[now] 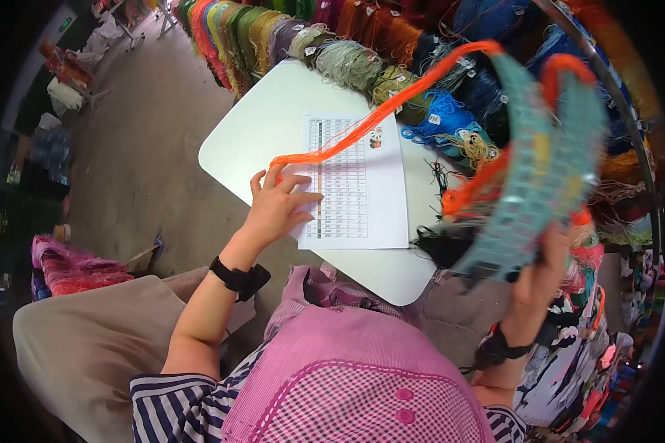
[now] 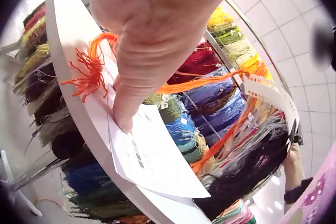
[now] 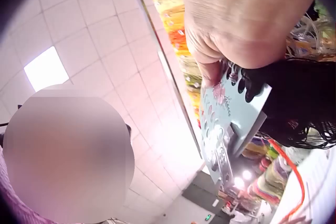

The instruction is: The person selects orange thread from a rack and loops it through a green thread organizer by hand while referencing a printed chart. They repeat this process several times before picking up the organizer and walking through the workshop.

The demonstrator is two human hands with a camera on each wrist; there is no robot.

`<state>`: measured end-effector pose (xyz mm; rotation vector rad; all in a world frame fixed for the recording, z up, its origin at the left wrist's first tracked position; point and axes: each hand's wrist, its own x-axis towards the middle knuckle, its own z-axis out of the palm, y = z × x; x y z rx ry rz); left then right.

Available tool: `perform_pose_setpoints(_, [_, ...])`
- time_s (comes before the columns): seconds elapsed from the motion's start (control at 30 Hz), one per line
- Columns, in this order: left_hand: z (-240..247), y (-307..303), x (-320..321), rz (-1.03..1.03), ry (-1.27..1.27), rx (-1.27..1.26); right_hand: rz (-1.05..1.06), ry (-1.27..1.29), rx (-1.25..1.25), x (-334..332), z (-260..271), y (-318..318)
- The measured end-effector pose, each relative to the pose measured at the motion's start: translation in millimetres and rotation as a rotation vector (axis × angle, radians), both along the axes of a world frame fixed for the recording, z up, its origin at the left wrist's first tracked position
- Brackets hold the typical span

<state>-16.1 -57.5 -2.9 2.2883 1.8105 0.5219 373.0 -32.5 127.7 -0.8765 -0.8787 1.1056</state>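
Observation:
My left hand [image 1: 279,203] is over the left side of a printed chart sheet [image 1: 386,192], fingers spread and bent, thumb touching the paper. Its outer fingers hold a bundle of orange thread [image 1: 391,103] near the end, and the frayed tips [image 2: 86,74] fan out beside the hand. From there the thread stretches up to a pale green card with rows of holes [image 1: 528,140], blurred in the head view. My right hand [image 1: 543,269] grips this card's lower end. Flowers and a metal clip [image 3: 224,163] show on the card, and black thread [image 3: 304,98] hangs from it.
The sheet lies on a white table [image 1: 258,125] with rounded corners. Racks of coloured yarn hanks [image 1: 351,63] stand close behind and to the right. A metal rail [image 1: 606,81] runs above the right side. More thread bundles [image 1: 569,369] lie at lower right.

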Motion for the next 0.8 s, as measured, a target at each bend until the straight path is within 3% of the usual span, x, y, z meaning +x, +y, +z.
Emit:
perform_pose_setpoints(0.03, [1, 1, 0, -0.004, 0.003, 0.009, 0.122, -0.087, -0.055, -14, -6, 2])
perform_pose_setpoints(0.17, [4, 4, 2, -0.020, 0.026, 0.020, 0.395, 0.004, -0.235, -67, -37, 8])
perform_pose_setpoints(0.3, [11, 8, 5, -0.032, 0.052, 0.009, 0.457, 0.011, -0.284, -70, -97, 26])
perform_pose_setpoints(0.4, [14, 11, 9, -0.045, 0.053, 0.023, 0.453, -0.305, -0.320, -60, -131, 36])
perform_pose_setpoints(0.43, [18, 13, 10, -0.061, 0.056, 0.040, 0.434, -0.303, -0.305, -57, -134, 35])
perform_pose_setpoints(0.5, [34, 26, 15, -0.034, 0.248, -0.003, 0.231, -1.086, -0.296, -52, -131, 33])
perform_pose_setpoints(0.57, [63, 45, 25, -0.002, 0.184, 0.065, 0.036, -1.256, -0.200, -55, -135, 33])
perform_pose_setpoints(0.63, [103, 64, 42, 0.017, 0.087, 0.252, -0.086, -1.490, 0.333, -54, -114, 29])
perform_pose_setpoints(0.67, [126, 82, 53, -0.011, 0.079, 0.318, 0.237, -1.491, 0.137, -57, -106, 28])
perform_pose_setpoints(0.7, [147, 93, 63, -0.078, -0.006, 0.397, 0.285, -1.605, 0.279, -53, -142, 29])
perform_pose_setpoints(0.73, [166, 101, 72, -0.144, -0.089, 0.462, 0.325, -1.667, 0.227, -50, -171, 29])
perform_pose_setpoints(0.8, [212, 123, 100, -0.261, -0.317, 0.501, 0.348, -1.587, 0.217, -40, -149, 35])
